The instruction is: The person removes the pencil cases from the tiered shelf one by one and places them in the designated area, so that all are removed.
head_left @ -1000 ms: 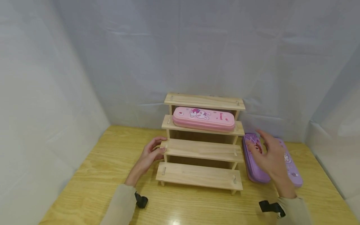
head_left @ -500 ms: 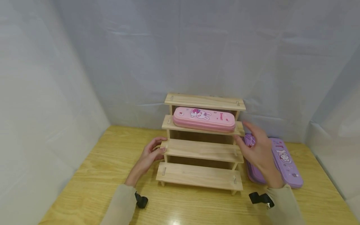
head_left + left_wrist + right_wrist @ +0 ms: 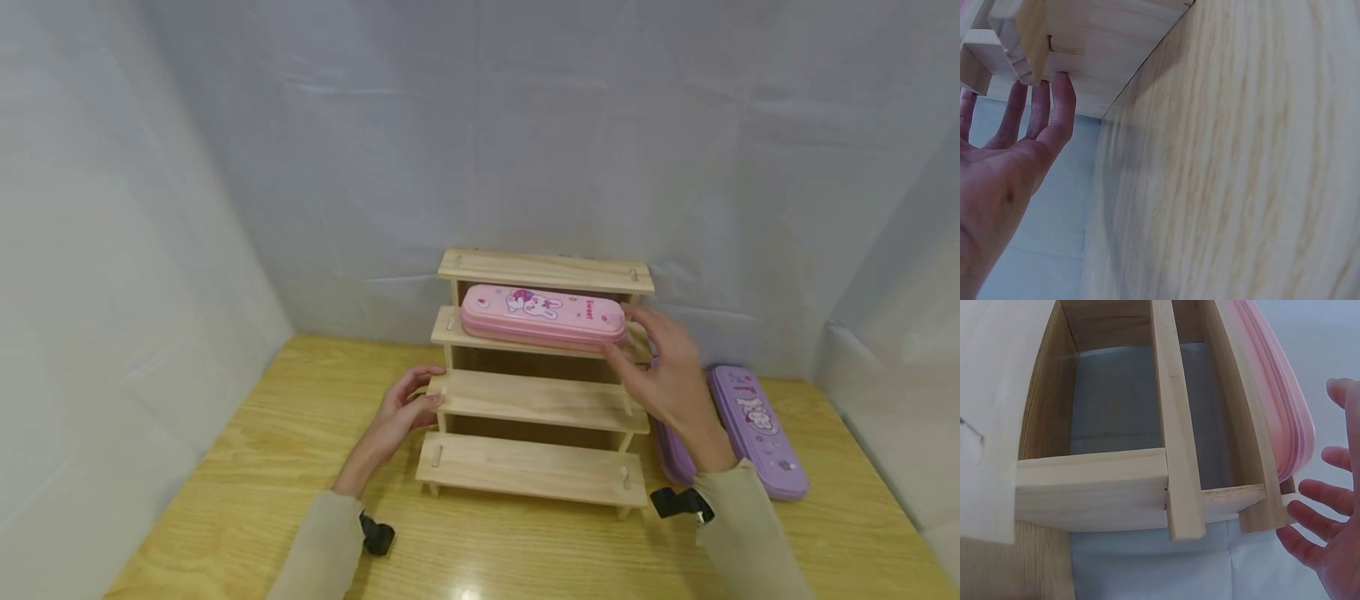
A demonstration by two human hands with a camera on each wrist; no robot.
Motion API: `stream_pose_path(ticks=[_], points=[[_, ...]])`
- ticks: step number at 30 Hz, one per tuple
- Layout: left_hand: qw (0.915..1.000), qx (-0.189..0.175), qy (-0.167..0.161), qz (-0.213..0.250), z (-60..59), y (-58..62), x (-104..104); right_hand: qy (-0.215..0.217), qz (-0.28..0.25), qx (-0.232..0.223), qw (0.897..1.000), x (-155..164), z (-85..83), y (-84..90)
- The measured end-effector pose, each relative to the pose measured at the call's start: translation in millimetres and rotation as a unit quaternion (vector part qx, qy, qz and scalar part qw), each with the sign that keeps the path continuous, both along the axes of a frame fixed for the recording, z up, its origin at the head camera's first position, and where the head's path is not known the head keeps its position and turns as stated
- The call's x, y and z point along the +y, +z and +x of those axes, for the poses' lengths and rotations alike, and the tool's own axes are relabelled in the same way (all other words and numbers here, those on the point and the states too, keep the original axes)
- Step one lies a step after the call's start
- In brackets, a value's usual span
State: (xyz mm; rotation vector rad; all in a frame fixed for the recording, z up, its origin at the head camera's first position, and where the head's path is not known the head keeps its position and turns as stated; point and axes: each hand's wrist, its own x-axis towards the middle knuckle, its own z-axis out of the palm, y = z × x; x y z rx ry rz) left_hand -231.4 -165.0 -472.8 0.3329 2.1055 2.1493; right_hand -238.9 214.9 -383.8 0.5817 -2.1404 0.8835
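A four-tier stepped wooden shelf (image 3: 532, 402) stands on the wooden table (image 3: 262, 467). A pink pencil case with a rabbit print (image 3: 543, 317) lies on the second tier from the top. My right hand (image 3: 647, 352) hovers at the case's right end, fingers spread and holding nothing; the right wrist view shows its fingers (image 3: 1325, 509) just off the pink case (image 3: 1272, 406) and the tier's end. My left hand (image 3: 418, 393) rests against the left end of the third tier, and its straight fingertips (image 3: 1060, 94) touch the shelf's side (image 3: 1097, 44).
A purple pencil case (image 3: 753, 429) lies flat on the table to the right of the shelf, partly behind my right wrist. Pale sheeting walls stand close at the back and on both sides. The top and two lower tiers carry nothing.
My right hand has moved left and up, from above the purple case to the right end of the pink case. The left hand and the shelf have stayed put.
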Motion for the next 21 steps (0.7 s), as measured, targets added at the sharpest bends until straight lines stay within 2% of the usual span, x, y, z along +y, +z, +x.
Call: stream_pose_path(ticks=[10, 17, 21], points=[[1.0, 0.002, -0.002, -0.002, 0.8, -0.5, -0.9, -0.013, 0.012, -0.063, 0.998, -6.7, -8.6, 5.1], [1.0, 0.003, -0.001, -0.004, 1.3, -0.4, -1.8, -0.026, 0.04, -0.117, 0.992, -9.7, -11.5, 8.1], [1.0, 0.003, -0.002, -0.005, 1.6, -1.1, -2.6, -0.03, 0.06, -0.123, 0.99, -11.1, -14.3, 9.1]])
